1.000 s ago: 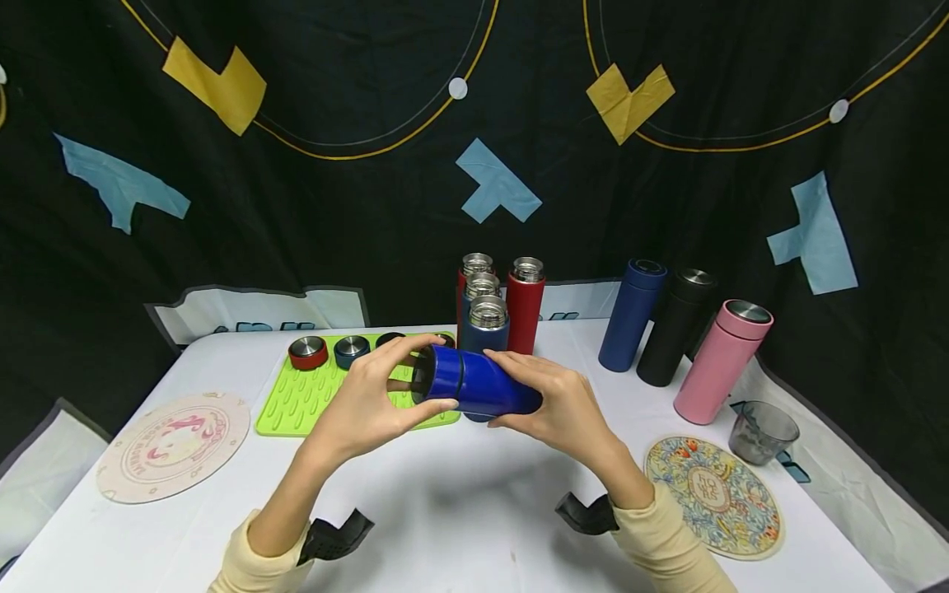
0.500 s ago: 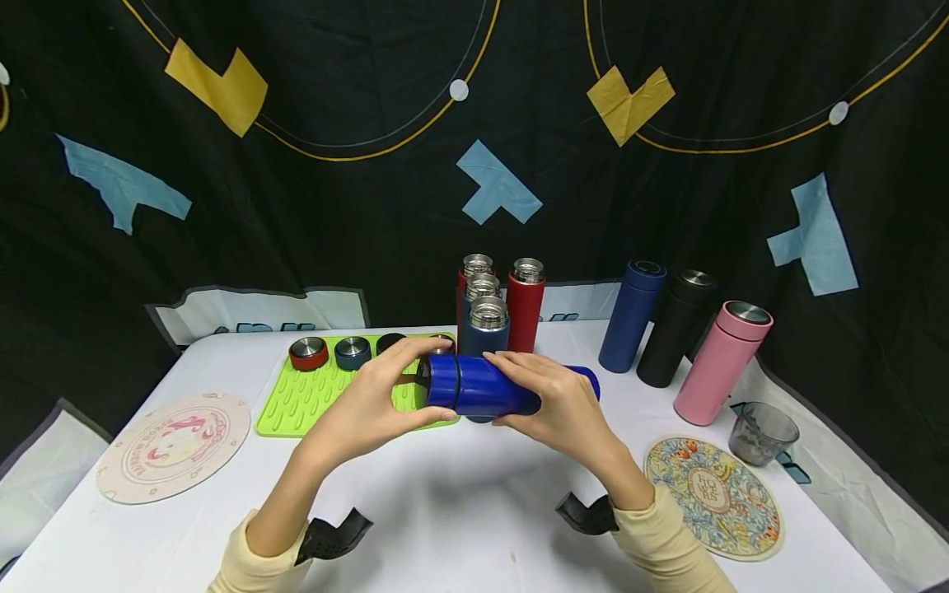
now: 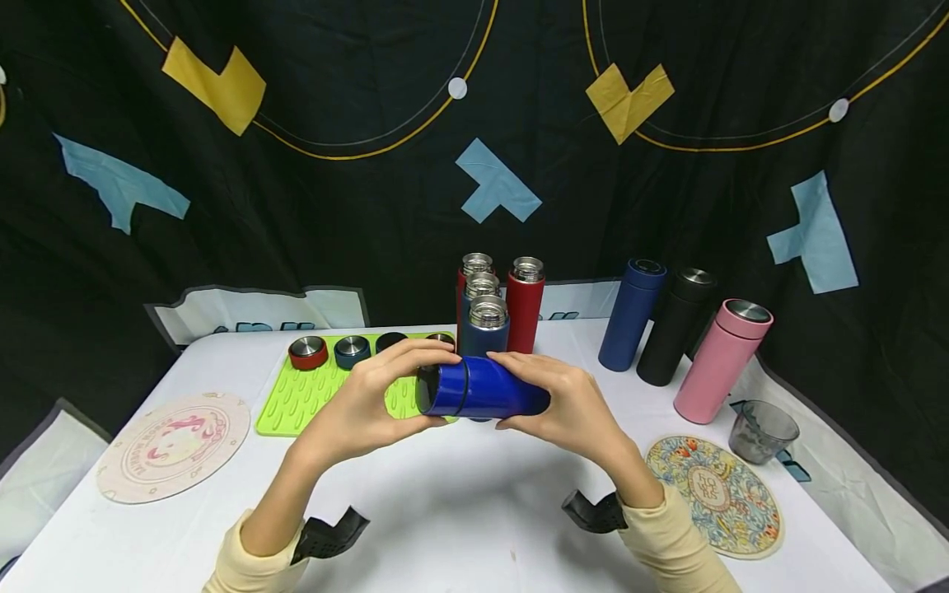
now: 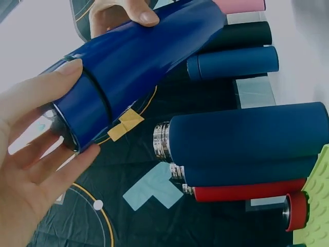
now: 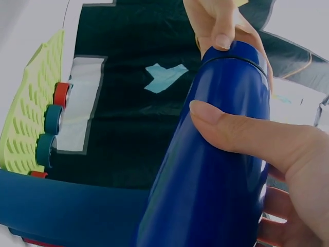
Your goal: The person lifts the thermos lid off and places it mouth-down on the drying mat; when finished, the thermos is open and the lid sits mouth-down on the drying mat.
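A glossy blue thermos (image 3: 491, 387) lies nearly level in the air between both hands, in front of the standing bottles. My left hand (image 3: 376, 395) grips its capped end, thumb and fingers spread around the lid (image 4: 77, 116). A dark seam rings the bottle where lid and body meet. My right hand (image 3: 567, 399) holds the body, thumb on the near side in the right wrist view and fingers wrapped beneath. The bottom end is hidden behind the right hand in the head view. Behind it stand lidless red (image 3: 525, 309) and blue thermoses (image 3: 488, 333) with bare steel necks.
A green mat (image 3: 296, 408) at the back left carries several lids, among them a red lid (image 3: 307, 352). Capped blue (image 3: 630, 317), black (image 3: 675, 329) and pink bottles (image 3: 722, 362) stand right. A glass cup (image 3: 764, 432), patterned round mat (image 3: 715, 498) and pale round mat (image 3: 174, 449) lie around.
The thermos swung level, its bottom end showing past the right hand half a second ago, then turned so that end is hidden again. The left hand's fingers have shifted on the lid.
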Available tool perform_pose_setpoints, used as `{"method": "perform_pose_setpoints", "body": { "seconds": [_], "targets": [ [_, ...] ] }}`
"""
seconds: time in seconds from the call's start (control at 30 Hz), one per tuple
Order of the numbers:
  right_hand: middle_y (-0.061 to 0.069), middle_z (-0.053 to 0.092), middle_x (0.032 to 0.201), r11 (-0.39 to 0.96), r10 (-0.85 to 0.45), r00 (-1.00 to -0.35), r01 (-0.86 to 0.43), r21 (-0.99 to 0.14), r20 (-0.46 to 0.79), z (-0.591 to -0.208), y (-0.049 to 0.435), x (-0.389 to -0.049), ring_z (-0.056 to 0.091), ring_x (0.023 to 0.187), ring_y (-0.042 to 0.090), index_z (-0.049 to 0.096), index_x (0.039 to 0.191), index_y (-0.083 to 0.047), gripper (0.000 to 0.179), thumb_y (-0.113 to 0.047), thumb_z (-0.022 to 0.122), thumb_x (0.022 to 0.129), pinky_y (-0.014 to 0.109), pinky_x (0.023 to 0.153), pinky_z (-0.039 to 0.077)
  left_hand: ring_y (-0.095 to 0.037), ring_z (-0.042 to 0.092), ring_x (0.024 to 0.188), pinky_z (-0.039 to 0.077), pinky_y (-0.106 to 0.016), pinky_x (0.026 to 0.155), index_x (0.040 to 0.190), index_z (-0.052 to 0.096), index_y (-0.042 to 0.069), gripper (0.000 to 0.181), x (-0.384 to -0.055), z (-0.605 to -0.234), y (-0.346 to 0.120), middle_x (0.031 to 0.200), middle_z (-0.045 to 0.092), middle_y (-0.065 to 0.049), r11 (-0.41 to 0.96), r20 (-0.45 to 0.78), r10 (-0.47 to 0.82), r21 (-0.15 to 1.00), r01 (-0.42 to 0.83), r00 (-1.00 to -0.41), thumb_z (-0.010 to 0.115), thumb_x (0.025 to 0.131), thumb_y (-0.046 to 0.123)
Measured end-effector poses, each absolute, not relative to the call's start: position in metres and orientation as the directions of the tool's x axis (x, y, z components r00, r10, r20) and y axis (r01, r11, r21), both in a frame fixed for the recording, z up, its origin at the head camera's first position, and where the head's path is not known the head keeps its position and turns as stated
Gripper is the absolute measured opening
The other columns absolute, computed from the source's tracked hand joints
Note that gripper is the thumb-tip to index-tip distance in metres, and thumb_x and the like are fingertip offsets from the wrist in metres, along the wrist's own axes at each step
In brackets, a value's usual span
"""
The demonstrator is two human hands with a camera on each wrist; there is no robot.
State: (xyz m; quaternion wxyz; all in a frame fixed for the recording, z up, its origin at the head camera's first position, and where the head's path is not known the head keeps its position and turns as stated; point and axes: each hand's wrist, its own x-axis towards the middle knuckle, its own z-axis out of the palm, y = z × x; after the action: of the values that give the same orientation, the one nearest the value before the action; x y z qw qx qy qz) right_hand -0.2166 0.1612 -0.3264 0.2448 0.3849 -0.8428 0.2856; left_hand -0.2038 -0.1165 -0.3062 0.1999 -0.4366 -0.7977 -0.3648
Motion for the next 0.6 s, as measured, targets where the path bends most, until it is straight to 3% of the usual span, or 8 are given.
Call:
{"method": "perform_pose_setpoints", "body": {
  "seconds": [0.17,0.43,0.6],
  "targets": [
    [0.005,0.061,0.13,0.554,-0.506,-0.547,-0.799,-0.235,0.668,-0.3261,0.1601,-0.2155,0.058,0.118,0.028,0.057,0.136,-0.021,0.08,-0.029,0.092,0.064,0.05,0.095,0.048,-0.021,0.051,0.124,0.054,-0.037,0.088,0.132,0.058,0.018,0.073,-0.2035,-0.3063,-0.1158,0.135,0.055,-0.002,0.345,0.654,0.516,0.433,0.833,-0.553,0.09,0.067,0.013],
    [0.006,0.06,0.131,0.585,-0.497,-0.459,-0.804,-0.106,0.737,-0.3297,0.1565,-0.218,0.057,0.119,0.029,0.058,0.136,-0.018,0.079,-0.029,0.091,0.065,0.049,0.092,0.05,-0.017,0.057,0.115,0.057,-0.028,0.077,0.133,0.057,0.02,0.072,-0.2025,-0.3088,-0.1128,0.129,0.058,0.003,0.399,0.637,0.401,0.525,0.752,-0.658,0.088,0.069,0.029],
    [0.007,0.06,0.131,0.6,-0.484,-0.412,-0.798,-0.05,0.772,-0.3319,0.1546,-0.2185,0.057,0.12,0.028,0.058,0.135,-0.016,0.08,-0.026,0.092,0.064,0.048,0.093,0.05,-0.021,0.062,0.108,0.057,-0.029,0.074,0.133,0.058,0.017,0.07,-0.2015,-0.3099,-0.1109,0.128,0.06,-0.001,0.415,0.631,0.349,0.558,0.719,-0.692,0.087,0.071,0.03]
  ]
}}
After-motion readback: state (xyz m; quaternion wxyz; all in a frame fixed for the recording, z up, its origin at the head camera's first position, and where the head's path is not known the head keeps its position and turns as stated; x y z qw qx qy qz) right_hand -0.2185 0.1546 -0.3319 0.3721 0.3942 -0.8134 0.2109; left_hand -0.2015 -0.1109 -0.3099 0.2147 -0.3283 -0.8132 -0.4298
